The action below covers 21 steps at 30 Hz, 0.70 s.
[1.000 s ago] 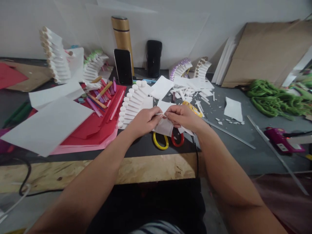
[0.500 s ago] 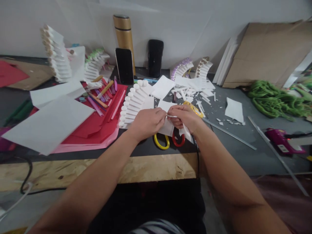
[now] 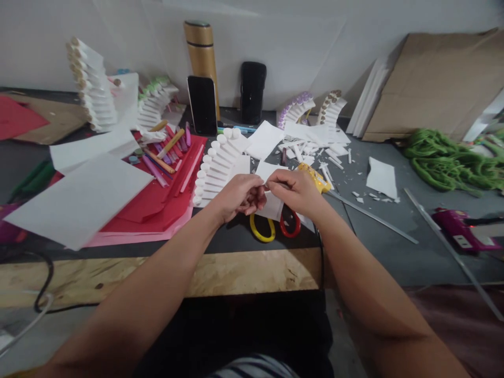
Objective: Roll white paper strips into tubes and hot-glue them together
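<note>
My left hand is turned partly palm-up, its fingers curled and thumb pressed inward. Against its fingertips come those of my right hand, closed in a pinch. Whatever lies between them is too small to make out; only a tiny whitish bit shows. Beneath the hands lie white paper pieces and scissors with one yellow handle loop and one red handle loop. Just left of my left hand stands a curved white paper strip bearing a row of small white rolls. A yellow tool sits behind my right hand.
Red paper sheets and coloured rolls lie left. Two phones and a gold flask stand behind. White paper scraps litter the back right. Farther right are a metal strip, green yarn and a purple device.
My left hand has rolled from knuckles-up to partly palm-up. The white strip seen between my fingers earlier is now mostly hidden, and the paper under my right hand lies lower.
</note>
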Motion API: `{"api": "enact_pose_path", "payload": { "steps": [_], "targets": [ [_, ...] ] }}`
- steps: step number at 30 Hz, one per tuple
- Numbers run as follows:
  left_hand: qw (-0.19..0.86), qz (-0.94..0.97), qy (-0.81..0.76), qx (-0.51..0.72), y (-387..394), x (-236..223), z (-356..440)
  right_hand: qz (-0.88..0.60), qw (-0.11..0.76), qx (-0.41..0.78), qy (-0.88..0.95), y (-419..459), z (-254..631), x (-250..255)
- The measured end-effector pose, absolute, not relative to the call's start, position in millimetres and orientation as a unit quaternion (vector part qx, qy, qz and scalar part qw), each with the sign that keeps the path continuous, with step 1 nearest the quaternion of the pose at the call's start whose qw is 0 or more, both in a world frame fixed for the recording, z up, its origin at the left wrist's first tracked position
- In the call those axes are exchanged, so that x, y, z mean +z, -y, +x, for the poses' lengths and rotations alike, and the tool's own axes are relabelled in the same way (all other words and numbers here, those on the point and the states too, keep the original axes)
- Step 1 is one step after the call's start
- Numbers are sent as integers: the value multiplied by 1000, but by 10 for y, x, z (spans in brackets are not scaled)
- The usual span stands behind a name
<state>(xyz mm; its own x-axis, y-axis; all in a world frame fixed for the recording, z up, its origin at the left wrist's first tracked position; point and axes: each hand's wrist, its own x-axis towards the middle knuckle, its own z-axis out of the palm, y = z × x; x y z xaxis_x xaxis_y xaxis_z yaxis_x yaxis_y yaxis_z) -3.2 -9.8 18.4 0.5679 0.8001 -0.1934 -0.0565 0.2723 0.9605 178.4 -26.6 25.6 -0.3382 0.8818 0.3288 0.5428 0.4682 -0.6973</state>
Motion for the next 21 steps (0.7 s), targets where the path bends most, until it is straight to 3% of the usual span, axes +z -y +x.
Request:
{"api": "enact_pose_path", "payload": {
  "steps": [12,21],
  "targets": [
    [642,612,-360,289,108,189,-52,-469,342,310,753,255,1803,267],
    [287,835,-334,331,100,74,-71,-478,389,360,701,254,1724,244]
  ]
}}
